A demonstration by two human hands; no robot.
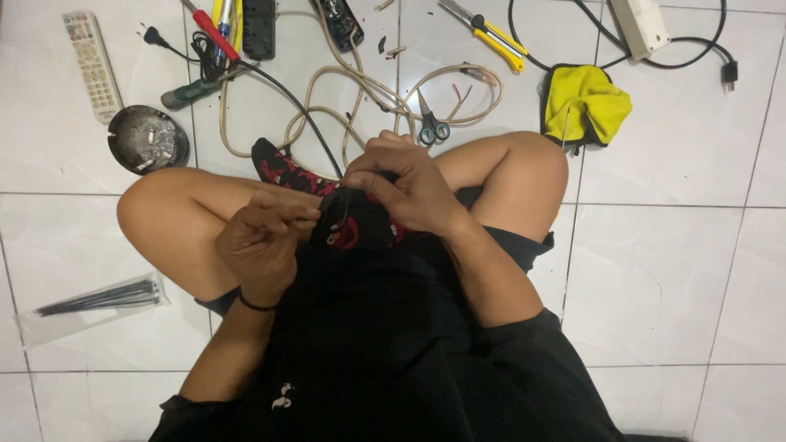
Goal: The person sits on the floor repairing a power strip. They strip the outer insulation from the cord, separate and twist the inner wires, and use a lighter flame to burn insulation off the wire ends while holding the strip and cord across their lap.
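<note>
Evidently pinched black cable (pixel 327 155) end tight in left hand (pixel 262 241), right hand (pixel 409 184) gripping too; better steadied away from scissors (pixel 431 124) at twelve o'clock.

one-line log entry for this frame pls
left hand: pinching black cable end | right hand: gripping same cable end | posture: seated cross-legged on tile floor | nearby: scissors, beige cord

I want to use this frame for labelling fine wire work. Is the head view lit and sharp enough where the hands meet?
Head view: even, bright light on the white tile floor, soft shadows, mild glare only. The left hand and right hand are fairly sharp, but the black cable vanishes against dark clothing between them, so the grip on it is hard to read. Edges show slight wide-angle bending.
</note>
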